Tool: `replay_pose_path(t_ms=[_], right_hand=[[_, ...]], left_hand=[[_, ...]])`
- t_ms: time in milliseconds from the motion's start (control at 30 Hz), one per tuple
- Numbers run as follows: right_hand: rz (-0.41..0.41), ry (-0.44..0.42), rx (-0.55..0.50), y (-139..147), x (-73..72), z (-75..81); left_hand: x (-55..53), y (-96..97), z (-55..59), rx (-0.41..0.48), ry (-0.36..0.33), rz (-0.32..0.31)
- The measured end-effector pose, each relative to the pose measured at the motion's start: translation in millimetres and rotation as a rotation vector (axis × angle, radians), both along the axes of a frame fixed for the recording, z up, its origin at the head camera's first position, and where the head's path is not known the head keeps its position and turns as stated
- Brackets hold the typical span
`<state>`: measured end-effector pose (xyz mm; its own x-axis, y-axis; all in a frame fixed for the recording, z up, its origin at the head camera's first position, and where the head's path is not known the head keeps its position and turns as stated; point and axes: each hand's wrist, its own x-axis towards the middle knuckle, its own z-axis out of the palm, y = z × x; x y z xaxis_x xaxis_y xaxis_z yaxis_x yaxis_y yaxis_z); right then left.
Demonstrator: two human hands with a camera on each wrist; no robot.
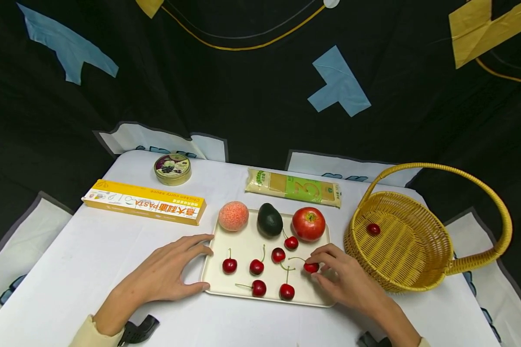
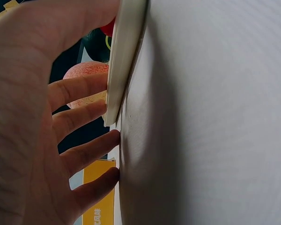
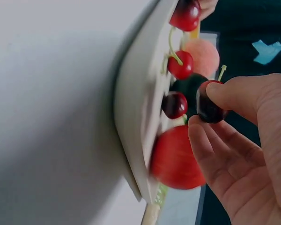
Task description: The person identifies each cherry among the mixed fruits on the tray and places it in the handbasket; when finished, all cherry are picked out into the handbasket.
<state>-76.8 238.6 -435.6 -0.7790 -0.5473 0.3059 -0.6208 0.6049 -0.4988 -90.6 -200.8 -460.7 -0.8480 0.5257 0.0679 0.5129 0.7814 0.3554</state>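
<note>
Between its thumb and fingertips my right hand (image 1: 345, 277) pinches a dark red cherry (image 3: 210, 102), which the right wrist view shows lifted off the tray, stem up. My left hand (image 1: 171, 267) touches the left edge of the cream rectangular tray (image 1: 243, 288) with thumb and fingers spread. Several stemmed cherries lie scattered on that tray, among them one cherry (image 1: 229, 265) at the left. Along its back edge sit a pink peach-like fruit (image 1: 233, 216), a dark green avocado (image 1: 269, 220) and a red apple-like fruit (image 1: 308, 224).
Right of the tray stands a yellow wicker basket (image 1: 434, 250) with a tall handle; a single cherry (image 1: 373, 229) lies inside. Behind the tray is a pasta packet (image 1: 293, 187). A yellow pasta box (image 1: 144, 201) and a round tin (image 1: 172, 169) are at the left.
</note>
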Motion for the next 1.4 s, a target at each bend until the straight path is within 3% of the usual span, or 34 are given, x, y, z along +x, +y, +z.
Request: replay_pose_path(t_ms=[167,367,633,1133,1400], right_hand=[[-0.03,0.034,-0.062,10,-2.7,9.8],[-0.081,0.145,-0.104,26,-8.0,21.0],[-0.161,0.214,-0.117,51,-16.0,23.7],[-0.361,0.241,-0.044,83,-22.3,24.0],[-0.419,0.212,0.017,100,-26.9,15.1]], left_hand=[[-0.1,-0.2,0.5,0.002,0.002,-0.003],[-0.9,-0.9,-0.3,0.002,0.017,-0.017],[-0.6,-0.8,0.4,-0.001,0.017,-0.015],[0.9,-0.7,-0.3,-0.008,0.0,0.004],[0.7,-0.4,-0.6,-0.009,0.006,0.003]])
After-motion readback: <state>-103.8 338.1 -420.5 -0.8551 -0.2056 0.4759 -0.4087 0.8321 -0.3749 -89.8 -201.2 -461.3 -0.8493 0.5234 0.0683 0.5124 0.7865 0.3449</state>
